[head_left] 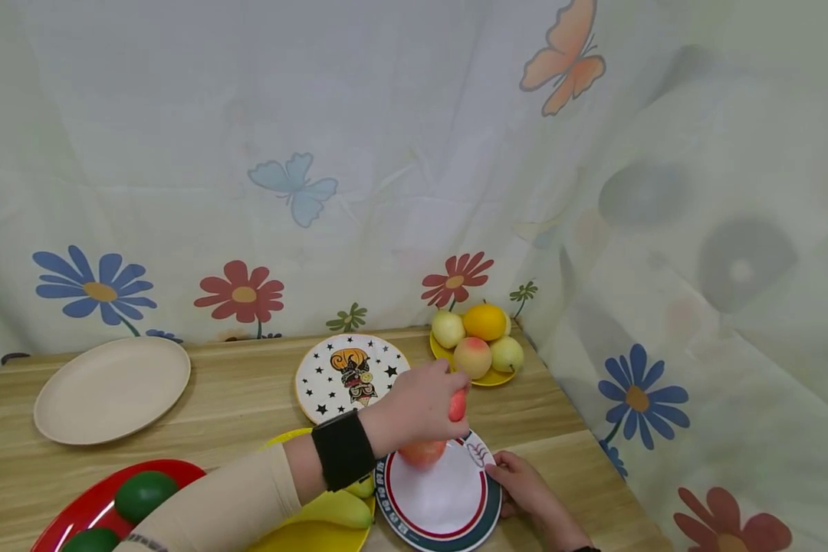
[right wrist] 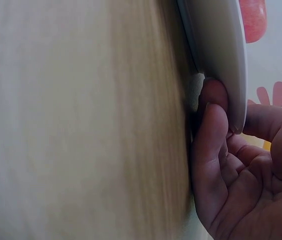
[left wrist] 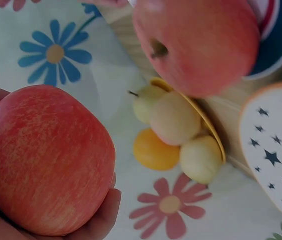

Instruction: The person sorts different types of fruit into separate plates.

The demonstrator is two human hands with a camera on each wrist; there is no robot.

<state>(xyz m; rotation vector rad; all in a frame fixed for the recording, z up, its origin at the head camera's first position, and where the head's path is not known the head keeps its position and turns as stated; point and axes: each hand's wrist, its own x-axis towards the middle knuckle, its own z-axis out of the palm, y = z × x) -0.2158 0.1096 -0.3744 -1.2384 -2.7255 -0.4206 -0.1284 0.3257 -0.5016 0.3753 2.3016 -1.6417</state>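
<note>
My left hand (head_left: 417, 406) grips a red apple (left wrist: 48, 160) above a white plate (head_left: 441, 494) with a green and red rim. On that plate lies another red apple (left wrist: 195, 45), partly hidden behind my left hand in the head view. At the plate's right side, my right hand (head_left: 527, 491) pinches the rim. In the right wrist view its fingers (right wrist: 211, 132) reach under the plate edge, with the thumb on the upper side.
A star-patterned plate (head_left: 317, 376) and a yellow plate of mixed fruit (head_left: 493, 379) stand behind. Left are a beige plate (head_left: 113, 391), a red plate (head_left: 172, 468) with green fruit, and a yellow plate (head_left: 345, 537) with a banana-like fruit (head_left: 341, 510). Curtains border the table.
</note>
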